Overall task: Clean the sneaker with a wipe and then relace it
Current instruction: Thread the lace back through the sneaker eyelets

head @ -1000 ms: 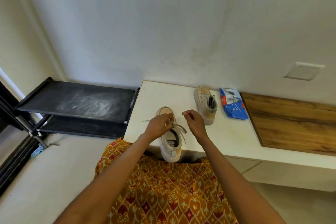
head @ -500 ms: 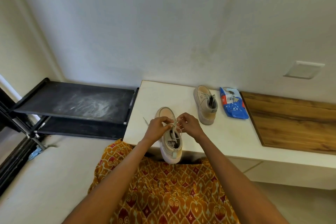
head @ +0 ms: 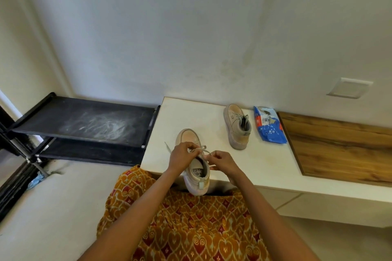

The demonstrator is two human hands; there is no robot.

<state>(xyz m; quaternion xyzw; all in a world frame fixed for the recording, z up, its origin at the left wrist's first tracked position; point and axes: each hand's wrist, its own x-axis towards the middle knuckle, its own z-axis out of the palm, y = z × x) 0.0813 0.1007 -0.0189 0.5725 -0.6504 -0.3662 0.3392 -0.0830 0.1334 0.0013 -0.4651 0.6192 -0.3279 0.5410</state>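
Note:
A beige sneaker (head: 188,136) lies at the front edge of the white counter (head: 265,161), its toe pointing away and its heel hanging over the edge. My left hand (head: 182,155) pinches the grey lace (head: 202,150) over the tongue. My right hand (head: 222,161) pinches the same lace just to the right, pulling a loop out. One loose lace end (head: 167,146) sticks out to the left. A blue pack of wipes (head: 270,131) lies further back on the right.
A second beige sneaker (head: 237,127) stands on the counter between the near sneaker and the wipes. A wooden board (head: 343,150) covers the counter's right part. A black shoe rack (head: 84,121) stands left of the counter. My patterned orange skirt fills the foreground.
My hands came together over the sneaker's tongue, then my right hand drew back to the right, pulling a lace loop with it. The sneaker stayed in place.

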